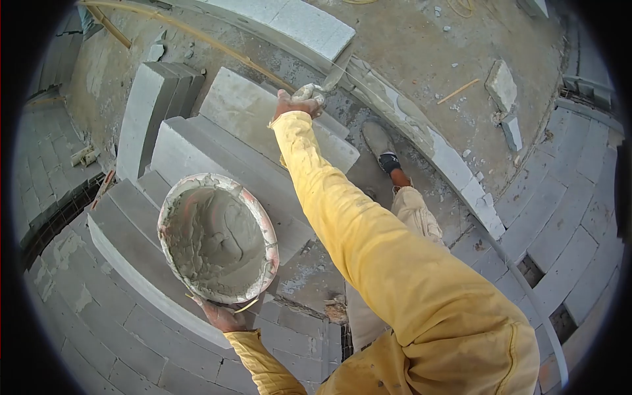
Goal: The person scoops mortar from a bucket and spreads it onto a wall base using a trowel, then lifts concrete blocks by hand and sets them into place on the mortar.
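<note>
Four dark corners cut off the dusty floor (408,59) and the low wall (434,141) that curves across it. Pale blocks (217,155) lie stacked on the left, partly covered by what stands in front of them. A yellow sleeve (375,237) crosses the middle and hides much of the person's leg. The bucket (270,227) sits in front of the blocks, its mouth facing up; wet grey mortar (220,240) coats its inner wall and bottom, and more is smeared on the rim, while its outer side is mostly out of sight. One shoe (376,137) shows beside the wall. The right hand (296,104) is closed around a trowel (333,78), its handle largely hidden and its blade near a block's end; contact is unclear. The left hand (222,317) touches the bucket's near edge, but whether its fingers grip cannot be told. A thin yellow strand (247,306) lies beside it.
</note>
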Demonstrator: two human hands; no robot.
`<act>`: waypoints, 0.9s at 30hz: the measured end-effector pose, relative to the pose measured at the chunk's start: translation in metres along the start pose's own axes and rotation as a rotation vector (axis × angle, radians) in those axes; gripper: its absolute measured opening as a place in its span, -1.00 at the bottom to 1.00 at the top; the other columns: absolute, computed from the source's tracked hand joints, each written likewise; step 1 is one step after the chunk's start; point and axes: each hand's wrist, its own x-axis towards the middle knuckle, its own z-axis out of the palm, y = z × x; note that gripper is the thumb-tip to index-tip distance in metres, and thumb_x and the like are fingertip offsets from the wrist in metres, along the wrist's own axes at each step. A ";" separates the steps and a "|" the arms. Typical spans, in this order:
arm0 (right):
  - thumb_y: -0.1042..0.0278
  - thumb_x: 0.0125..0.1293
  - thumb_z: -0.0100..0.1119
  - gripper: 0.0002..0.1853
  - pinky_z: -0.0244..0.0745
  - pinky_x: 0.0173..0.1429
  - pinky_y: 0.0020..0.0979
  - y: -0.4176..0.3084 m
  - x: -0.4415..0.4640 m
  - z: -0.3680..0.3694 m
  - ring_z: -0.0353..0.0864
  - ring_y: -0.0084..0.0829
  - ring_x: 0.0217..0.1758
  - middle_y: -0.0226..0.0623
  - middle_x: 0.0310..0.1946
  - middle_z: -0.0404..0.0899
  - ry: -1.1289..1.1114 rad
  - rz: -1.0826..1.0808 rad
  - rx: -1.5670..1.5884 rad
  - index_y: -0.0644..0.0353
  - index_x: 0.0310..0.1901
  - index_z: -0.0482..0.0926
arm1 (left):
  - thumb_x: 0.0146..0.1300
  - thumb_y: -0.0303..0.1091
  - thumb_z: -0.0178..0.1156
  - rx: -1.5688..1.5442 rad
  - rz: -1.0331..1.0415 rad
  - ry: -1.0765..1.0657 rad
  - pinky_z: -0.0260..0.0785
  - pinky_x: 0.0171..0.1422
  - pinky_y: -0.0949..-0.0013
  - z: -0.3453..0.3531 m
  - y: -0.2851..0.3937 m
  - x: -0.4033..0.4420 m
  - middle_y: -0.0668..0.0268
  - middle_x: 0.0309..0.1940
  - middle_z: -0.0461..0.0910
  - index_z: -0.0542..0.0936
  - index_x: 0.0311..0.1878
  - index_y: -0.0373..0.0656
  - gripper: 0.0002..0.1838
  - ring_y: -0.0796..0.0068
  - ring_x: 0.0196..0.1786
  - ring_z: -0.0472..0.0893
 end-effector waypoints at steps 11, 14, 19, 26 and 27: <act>0.36 -0.01 0.48 -0.10 0.33 0.32 -0.17 0.063 -0.068 -0.030 0.36 -0.08 0.26 0.08 0.22 0.23 -0.115 -0.053 0.208 0.33 0.29 0.09 | 0.38 -0.43 -0.05 0.148 0.053 -0.029 0.08 0.52 0.23 -0.017 -0.007 0.005 0.16 0.45 0.09 -0.06 0.50 -0.24 -0.32 0.26 0.41 0.24; 0.43 -0.03 0.48 -0.18 0.43 0.21 -0.26 0.069 -0.059 -0.058 0.48 -0.22 0.14 -0.03 0.12 0.35 -0.146 0.012 0.334 0.28 0.22 0.17 | 0.28 -0.38 0.07 -0.238 -0.079 0.044 0.06 0.53 0.23 -0.004 0.008 0.004 0.11 0.45 0.09 -0.04 0.49 -0.29 -0.23 0.25 0.42 0.23; 0.39 0.05 0.44 -0.26 0.49 0.16 -0.21 0.021 -0.012 -0.058 0.56 -0.17 0.04 -0.08 0.07 0.44 -0.063 0.276 0.114 0.17 0.22 0.19 | 0.17 -0.37 0.16 -0.114 -0.058 0.087 0.02 0.54 0.21 0.005 0.015 0.001 0.03 0.43 0.13 0.00 0.48 -0.31 -0.16 0.23 0.42 0.22; 0.27 0.06 0.43 -0.23 0.44 0.22 -0.15 -0.040 0.016 -0.012 0.46 -0.15 0.19 -0.07 0.16 0.35 -0.073 0.211 -0.036 0.14 0.25 0.18 | 0.39 -0.10 -0.13 0.298 0.091 0.022 0.09 0.49 0.19 -0.017 -0.010 0.001 0.08 0.40 0.18 0.11 0.44 -0.31 -0.34 0.21 0.40 0.26; 0.28 0.06 0.44 -0.23 0.43 0.21 -0.20 -0.028 0.006 -0.016 0.48 -0.18 0.17 -0.07 0.16 0.37 -0.051 0.077 -0.068 0.15 0.26 0.19 | 0.45 -0.01 -0.20 0.206 0.044 0.042 0.11 0.48 0.19 -0.009 -0.002 0.001 0.09 0.40 0.19 0.12 0.43 -0.30 -0.34 0.22 0.39 0.27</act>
